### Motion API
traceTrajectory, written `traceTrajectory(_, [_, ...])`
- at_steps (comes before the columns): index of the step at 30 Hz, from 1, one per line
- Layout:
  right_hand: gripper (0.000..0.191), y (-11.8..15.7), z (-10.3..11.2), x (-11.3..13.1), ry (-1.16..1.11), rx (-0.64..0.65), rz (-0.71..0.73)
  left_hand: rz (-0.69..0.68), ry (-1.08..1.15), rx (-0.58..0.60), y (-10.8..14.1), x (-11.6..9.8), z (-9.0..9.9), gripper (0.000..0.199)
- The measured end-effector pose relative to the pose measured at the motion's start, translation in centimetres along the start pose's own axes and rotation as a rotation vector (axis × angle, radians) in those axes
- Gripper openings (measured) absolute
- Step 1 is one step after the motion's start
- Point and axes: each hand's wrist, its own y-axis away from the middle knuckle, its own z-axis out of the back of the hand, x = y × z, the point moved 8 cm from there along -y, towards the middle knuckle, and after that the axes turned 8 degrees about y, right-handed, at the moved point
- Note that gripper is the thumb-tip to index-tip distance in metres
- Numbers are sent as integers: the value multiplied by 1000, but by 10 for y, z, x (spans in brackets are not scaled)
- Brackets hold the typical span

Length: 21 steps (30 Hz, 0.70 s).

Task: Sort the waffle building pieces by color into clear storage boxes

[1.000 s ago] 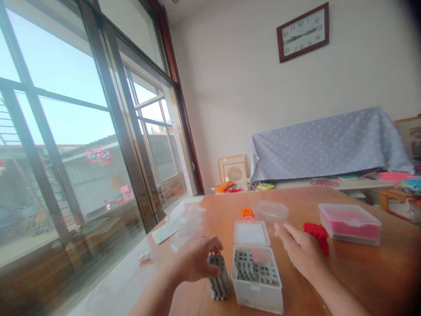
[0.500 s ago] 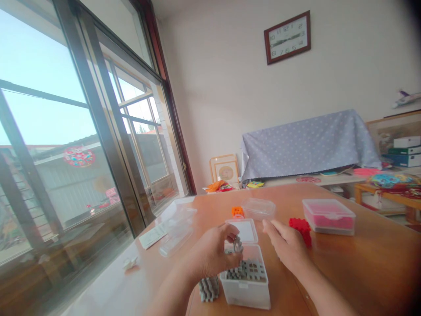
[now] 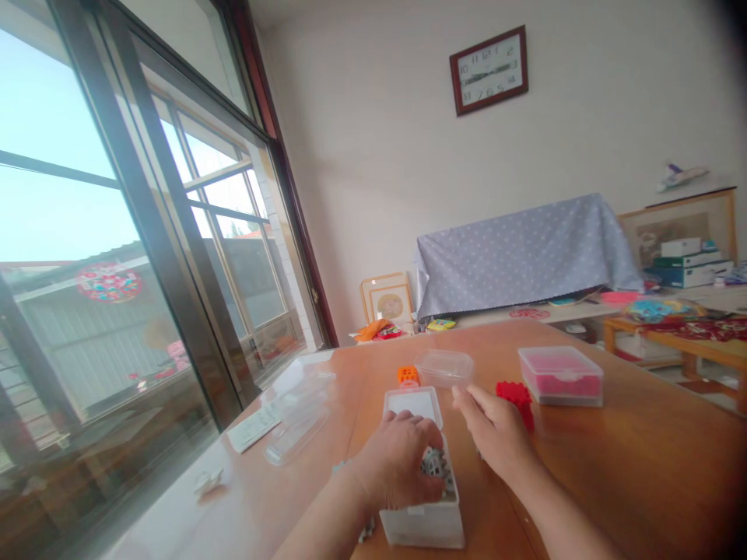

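Observation:
My left hand (image 3: 402, 463) reaches over a clear plastic box (image 3: 423, 529), its thumb and fingers curled round grey interlocking plastic pieces (image 3: 435, 464) in the box. The hand covers much of the opening. Behind, the raised box lid (image 3: 414, 403) leans away. More grey pieces (image 3: 366, 530) stand on the table left of the box, mostly behind my left wrist. My right hand (image 3: 499, 432) hovers right of the box, fingers curled together. A small greyish bit shows beneath it; what it grips is hidden.
A red block assembly (image 3: 514, 397) and a clear box with pink contents (image 3: 560, 377) are at the right. Farther back are an orange block piece (image 3: 408, 376) and an empty clear container (image 3: 444, 367). Clear lids (image 3: 297, 435) and a paper sheet (image 3: 255, 428) lie left.
My left hand has lowered the grey pieces it held above the box down into it. My right hand keeps nearly the same place beside the box. The camera view has turned slightly right.

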Motion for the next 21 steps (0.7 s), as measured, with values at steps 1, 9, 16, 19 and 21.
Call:
traceTrajectory(1, [50,0,0,-1,-2,-2,0,-8,-7,0,-2,0,-1,45])
traceTrajectory(9, [50,1,2,1,-12,-15,9,-48,-57,7,-8,9,-10,42])
traceTrajectory(16, [51,0,3,0,4,-22,-5,-76,-33,23,6,1,0,25])
traceTrajectory(19, [51,1,4,4,11,-11,0,-76,-27,54,8,1,-4,30])
traceTrajectory(21, [51,2,5,7,11,-1,-2,-64,-44,78,6,4,-10,32])
